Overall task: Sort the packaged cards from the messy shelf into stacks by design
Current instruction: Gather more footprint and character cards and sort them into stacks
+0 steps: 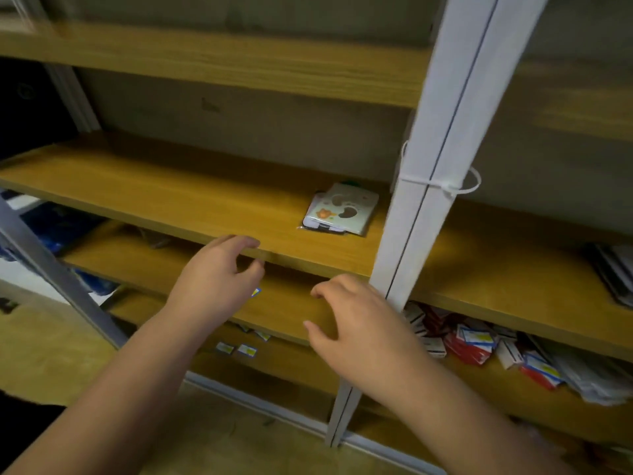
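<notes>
Two bare hands out in front of a wooden shelving unit, both empty: left hand (pixel 219 272) with fingers loosely curled and apart, fingertips just at the front edge of the middle shelf board (pixel 171 190); right hand (pixel 356 323) lower, fingers relaxed and spread, holding nothing, in front of the lower board (pixel 284 310) and just left of the white upright post (pixel 442 138). Beyond the right hand, past the post, a messy heap of red, white and blue card packs (pixel 479 344) on a lower shelf, beside some pale plastic-wrapped packets (pixel 596 378). Lower still, under the hands, a few small loose cards (pixel 236 349) lying apart on a board. Farther back, on the middle board near the post, a small stack of packaged cards (pixel 340 209) with a pale cartoon design, lying flat, slightly fanned, well apart from both hands. White zip tie (pixel 448 186) looped round the post. Dark flat items (pixel 613 272) at far right, blurred. Blue packages (pixel 58 228) at far left, unclear.
</notes>
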Demonstrator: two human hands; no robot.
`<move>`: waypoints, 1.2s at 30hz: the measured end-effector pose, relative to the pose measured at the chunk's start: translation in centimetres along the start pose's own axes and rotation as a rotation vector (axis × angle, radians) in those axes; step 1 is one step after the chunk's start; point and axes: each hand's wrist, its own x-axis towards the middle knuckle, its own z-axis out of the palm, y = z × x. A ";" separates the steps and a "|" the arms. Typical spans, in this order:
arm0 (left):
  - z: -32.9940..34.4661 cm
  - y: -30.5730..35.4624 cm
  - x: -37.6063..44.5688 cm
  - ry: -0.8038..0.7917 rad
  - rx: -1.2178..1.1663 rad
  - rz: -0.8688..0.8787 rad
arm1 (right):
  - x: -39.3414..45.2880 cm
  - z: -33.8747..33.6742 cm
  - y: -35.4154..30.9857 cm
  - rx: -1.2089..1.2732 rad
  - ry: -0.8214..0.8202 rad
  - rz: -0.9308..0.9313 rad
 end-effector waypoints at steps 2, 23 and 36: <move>-0.2 -1.6 1.8 -0.049 -0.012 0.023 | 1.3 0.9 -1.2 -0.021 0.003 0.070; 9.0 6.0 18.2 -0.374 0.345 0.205 | 5.4 2.5 -4.4 -0.195 0.164 0.476; 5.3 1.8 20.0 -0.489 -0.728 -0.175 | 7.5 2.4 -3.8 -0.094 0.175 0.496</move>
